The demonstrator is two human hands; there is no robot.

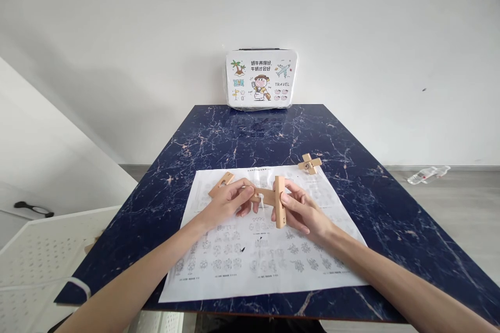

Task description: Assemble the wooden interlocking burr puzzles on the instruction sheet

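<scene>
Two light wooden puzzle pieces are between my hands, above the printed sheet (250, 286). My right hand (307, 210) is closed round the longer wooden bar (280, 213), which stands nearly upright in the view and has a letter-like mark at its near end. Crosswise to it runs a notched wooden piece (267, 196), its right end meeting the bar. The fingers of my left hand (230, 203) pinch the left end of this piece. Whether the two interlock is hidden. Just beyond my left hand is another marked wooden piece (220, 185), partly covered by the fingers.
Crossed wooden pieces (310, 164) lie at the sheet's far right corner. A white case with cartoon prints (261, 80) stands against the wall at the far end of the blue marbled table (250, 138). A white perforated surface (35, 255) is at lower left; clear plastic (427, 174) lies right.
</scene>
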